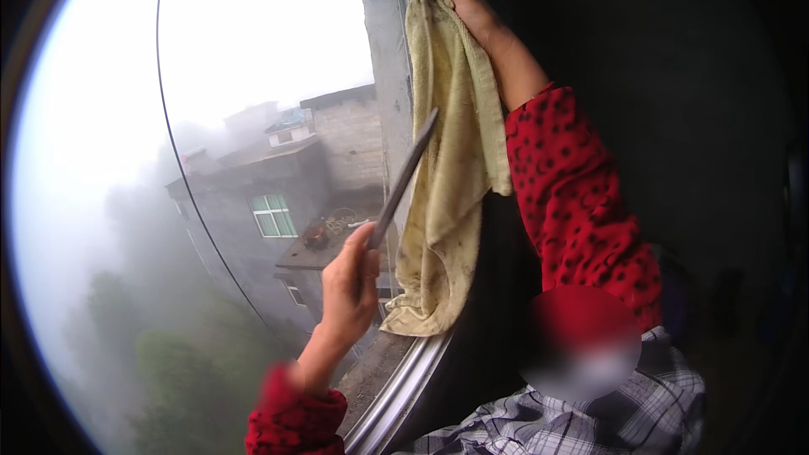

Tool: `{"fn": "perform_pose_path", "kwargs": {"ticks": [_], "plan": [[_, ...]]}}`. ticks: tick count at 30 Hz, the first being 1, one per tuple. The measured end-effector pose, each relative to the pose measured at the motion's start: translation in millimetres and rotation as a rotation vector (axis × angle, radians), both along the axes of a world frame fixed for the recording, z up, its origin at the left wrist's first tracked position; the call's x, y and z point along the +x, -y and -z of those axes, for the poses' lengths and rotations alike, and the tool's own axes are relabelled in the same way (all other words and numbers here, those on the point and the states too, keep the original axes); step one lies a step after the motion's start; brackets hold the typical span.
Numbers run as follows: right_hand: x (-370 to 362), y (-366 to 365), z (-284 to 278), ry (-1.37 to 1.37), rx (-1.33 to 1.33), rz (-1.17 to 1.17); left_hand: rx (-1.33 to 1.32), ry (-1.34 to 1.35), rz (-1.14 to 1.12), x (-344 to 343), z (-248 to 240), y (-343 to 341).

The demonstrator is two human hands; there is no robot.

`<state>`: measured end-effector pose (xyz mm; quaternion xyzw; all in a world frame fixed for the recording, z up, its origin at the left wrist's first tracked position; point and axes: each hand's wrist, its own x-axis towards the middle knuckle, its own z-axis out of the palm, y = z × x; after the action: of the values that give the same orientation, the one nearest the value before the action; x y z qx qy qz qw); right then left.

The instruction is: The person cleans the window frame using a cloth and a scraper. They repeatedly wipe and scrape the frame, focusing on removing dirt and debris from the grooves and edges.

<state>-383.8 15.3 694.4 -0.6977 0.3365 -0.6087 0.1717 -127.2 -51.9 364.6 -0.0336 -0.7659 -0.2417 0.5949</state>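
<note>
A pale yellow towel [455,143] with grey stains hangs in folds along the upright side of a window frame. At its top, my right hand [472,13] grips it beside the frame, with some fingers hidden behind the cloth. Below and to the left, my left hand [350,282] is closed around a dark, narrow stick-like tool [404,173]. The tool slants up to the right, and its tapered end overlaps the towel in the picture. Whether that end touches the cloth I cannot tell.
A metal window track [400,396] curves along the sill beneath the towel. Outside are a grey building [253,202] with a green-framed window, foggy trees [181,371] and a hanging cable [160,59]. Dark interior fills the right side. Plaid cloth [573,421] shows below.
</note>
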Motion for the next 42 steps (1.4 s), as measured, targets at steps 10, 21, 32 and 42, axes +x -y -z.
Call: {"fn": "perform_pose_path", "kwargs": {"ticks": [10, 21, 32, 42], "plan": [[54.2, -29.1, 154.2, -0.866, -0.456, 0.489, 0.232, -0.074, 0.052, -94.5, 71.8, 17.7], [-17.5, -83.2, 249.7, -0.422, -0.120, 0.579, 0.326, 0.024, -0.022, -139.5, 106.6, 40.8], [-160.8, 61.0, 413.8, -0.281, -0.084, 0.563, 0.382, -0.064, -0.002, -267.5, 252.0, 186.8], [-147.0, 104.8, 419.5, -0.289, -0.431, 0.793, 0.377, 0.096, -0.019, -187.6, 195.6, 173.7]]}}
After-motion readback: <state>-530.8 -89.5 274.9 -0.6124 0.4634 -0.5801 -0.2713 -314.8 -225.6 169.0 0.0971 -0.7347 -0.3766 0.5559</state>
